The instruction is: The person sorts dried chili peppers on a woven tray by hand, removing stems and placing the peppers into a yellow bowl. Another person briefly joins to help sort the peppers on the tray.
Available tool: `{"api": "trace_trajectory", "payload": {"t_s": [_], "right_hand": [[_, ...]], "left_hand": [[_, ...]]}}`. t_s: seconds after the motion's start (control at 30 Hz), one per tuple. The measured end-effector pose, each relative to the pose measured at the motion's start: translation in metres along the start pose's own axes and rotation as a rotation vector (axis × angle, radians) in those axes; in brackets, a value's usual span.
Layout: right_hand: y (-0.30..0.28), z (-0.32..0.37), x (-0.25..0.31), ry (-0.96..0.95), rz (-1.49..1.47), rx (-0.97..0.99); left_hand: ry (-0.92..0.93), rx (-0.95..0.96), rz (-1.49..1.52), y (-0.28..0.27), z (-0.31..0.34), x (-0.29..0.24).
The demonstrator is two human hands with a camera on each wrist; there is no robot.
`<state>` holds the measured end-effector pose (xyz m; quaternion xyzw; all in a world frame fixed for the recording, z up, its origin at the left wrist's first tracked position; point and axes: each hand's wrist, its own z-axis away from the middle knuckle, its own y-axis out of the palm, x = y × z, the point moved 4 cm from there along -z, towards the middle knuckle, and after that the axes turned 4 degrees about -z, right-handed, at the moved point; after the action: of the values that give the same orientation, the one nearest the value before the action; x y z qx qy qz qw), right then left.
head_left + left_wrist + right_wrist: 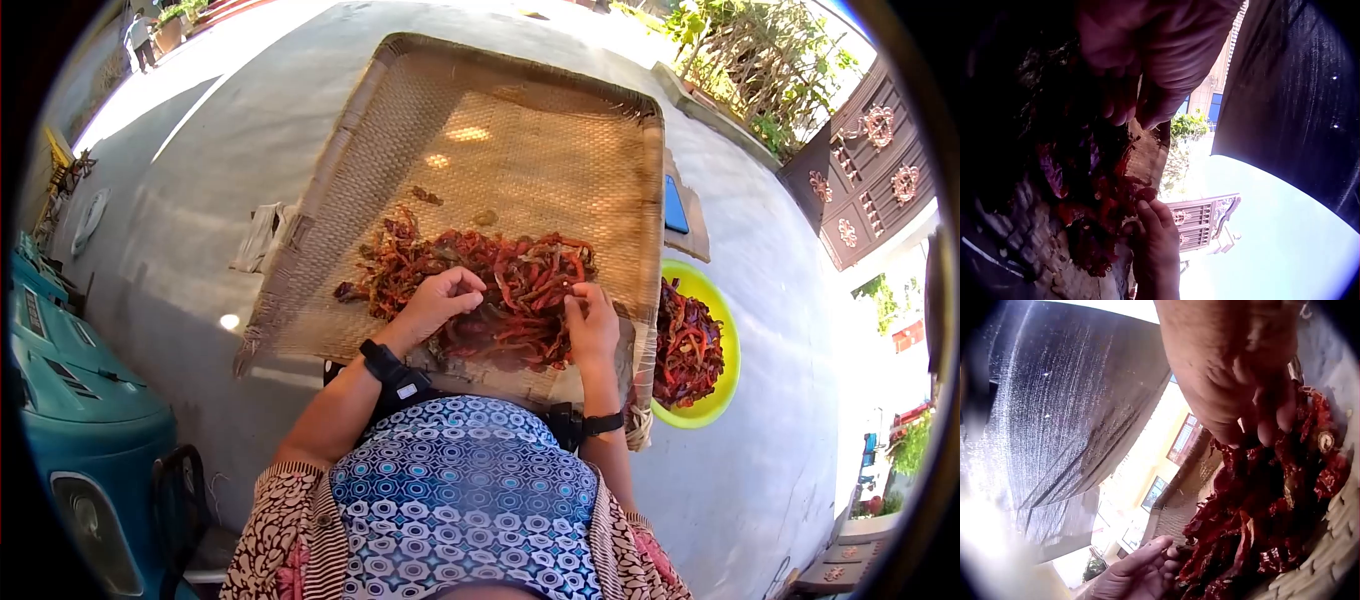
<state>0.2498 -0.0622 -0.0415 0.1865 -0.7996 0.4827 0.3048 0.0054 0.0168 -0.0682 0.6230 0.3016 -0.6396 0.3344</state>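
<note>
Peppers (540,275) pointing various ways, heap longest left-to-right mid-frame, beneath and between left hand (443,302) and right hand (593,320), both grips unclear.

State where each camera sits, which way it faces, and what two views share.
Head: worn on the head, facing forward and down at woven tray and red peppers; left hand, right hand, patterned clothing show.
Left wrist: worn there, looking past the left hand at peppers; right hand shows beyond.
Right wrist: worn there, looking past the right hand at peppers; left hand shows beyond.
Both wrist views share the peppers and both hands.
</note>
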Motion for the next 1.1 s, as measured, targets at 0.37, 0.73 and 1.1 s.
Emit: {"api": "trace_trajectory", "payload": {"t_s": [0.37, 0.73, 1.1], "right_hand": [[0.038, 0.007, 0.059, 0.058, -0.284, 0.547], [0.012, 0.013, 0.049, 0.299, -0.636, 0.562], [-0.067, 0.002, -0.033, 0.337, -1.426, -0.235]], "left_hand": [[0.043, 0.087, -0.052, 0.003, 0.003, -0.005], [0.049, 0.023, -0.057, 0.000, 0.001, 0.001], [0.076, -0.181, -0.713, 0.013, -0.010, -0.016]]}}
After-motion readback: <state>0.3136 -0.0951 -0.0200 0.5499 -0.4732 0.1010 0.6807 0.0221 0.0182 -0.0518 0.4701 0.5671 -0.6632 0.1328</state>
